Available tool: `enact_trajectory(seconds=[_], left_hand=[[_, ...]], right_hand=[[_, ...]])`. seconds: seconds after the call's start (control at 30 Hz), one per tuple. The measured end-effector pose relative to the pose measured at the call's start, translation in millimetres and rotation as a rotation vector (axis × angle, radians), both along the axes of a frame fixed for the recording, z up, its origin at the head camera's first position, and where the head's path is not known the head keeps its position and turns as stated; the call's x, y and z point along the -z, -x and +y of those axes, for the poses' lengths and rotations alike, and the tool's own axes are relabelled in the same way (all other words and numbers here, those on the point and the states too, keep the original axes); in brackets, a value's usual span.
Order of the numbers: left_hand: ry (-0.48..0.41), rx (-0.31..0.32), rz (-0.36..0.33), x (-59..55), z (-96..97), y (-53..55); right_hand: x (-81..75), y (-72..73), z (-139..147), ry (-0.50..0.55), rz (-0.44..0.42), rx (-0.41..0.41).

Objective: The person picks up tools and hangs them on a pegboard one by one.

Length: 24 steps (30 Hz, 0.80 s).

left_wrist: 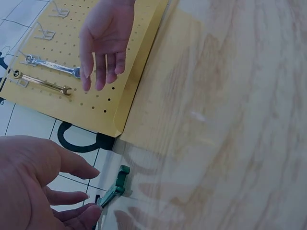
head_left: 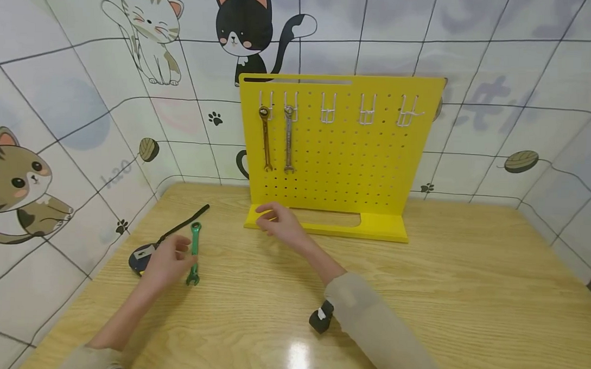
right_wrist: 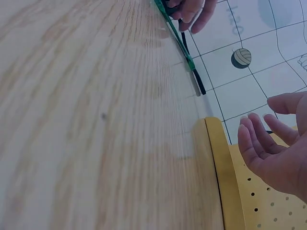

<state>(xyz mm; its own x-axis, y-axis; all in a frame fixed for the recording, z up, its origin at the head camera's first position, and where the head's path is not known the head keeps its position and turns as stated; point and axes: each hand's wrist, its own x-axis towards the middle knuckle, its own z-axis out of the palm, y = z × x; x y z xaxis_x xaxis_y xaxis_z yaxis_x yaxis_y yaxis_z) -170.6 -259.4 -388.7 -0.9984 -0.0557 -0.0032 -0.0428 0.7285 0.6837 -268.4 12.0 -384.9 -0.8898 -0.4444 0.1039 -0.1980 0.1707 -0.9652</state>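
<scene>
My left hand (head_left: 169, 261) is over the left part of the table, fingers loosely bent and thumb apart from them. Beside its fingertips lies a green combination wrench (head_left: 195, 241), partly covered by the hand in the head view; whether they touch, I cannot tell. My right hand (head_left: 284, 226) hovers in front of the yellow pegboard's (head_left: 345, 148) base, palm turned inward, fingers relaxed and holding nothing. Two more wrenches hang on the board's left hooks: a gold-brown wrench (head_left: 265, 140) and a silver wrench (head_left: 289, 141).
A dark blue case resembling a tape measure (head_left: 140, 259), with a black strap (head_left: 184, 223), lies left of the green wrench. White wire hooks (head_left: 328, 108) line the board's top. Behind stands a tiled, cat-patterned wall (head_left: 478, 131). A small black device (head_left: 322, 317) sits at the right cuff.
</scene>
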Motion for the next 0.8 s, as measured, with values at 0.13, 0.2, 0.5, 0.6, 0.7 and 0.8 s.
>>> enact_trajectory(seconds=[0.13,0.2,0.5,0.6,0.7,0.8], left_hand=[[0.067,-0.001,-0.003,3.6,2.9,2.7],[0.099,-0.002,-0.003,3.2,5.3,3.4],[0.15,0.005,-0.001,-1.6,10.6,1.0],[0.16,-0.009,-0.028,-1.4,10.2,0.2],[0.139,-0.037,-0.07,-1.3,9.5,-1.2],[0.122,-0.054,-0.086,-1.3,8.5,-2.4]], right_hand=[[-0.7,0.8,-7,0.002,-0.013,-0.024],[-0.8,1.2,-11,0.004,-0.026,-0.041],[0.1,1.1,-28,-0.007,-0.049,-0.098],[0.1,1.1,-34,-0.024,-0.054,-0.117],[-0.3,1.4,-40,-0.039,-0.067,-0.128],[-1.2,1.4,-45,-0.044,-0.076,-0.14]])
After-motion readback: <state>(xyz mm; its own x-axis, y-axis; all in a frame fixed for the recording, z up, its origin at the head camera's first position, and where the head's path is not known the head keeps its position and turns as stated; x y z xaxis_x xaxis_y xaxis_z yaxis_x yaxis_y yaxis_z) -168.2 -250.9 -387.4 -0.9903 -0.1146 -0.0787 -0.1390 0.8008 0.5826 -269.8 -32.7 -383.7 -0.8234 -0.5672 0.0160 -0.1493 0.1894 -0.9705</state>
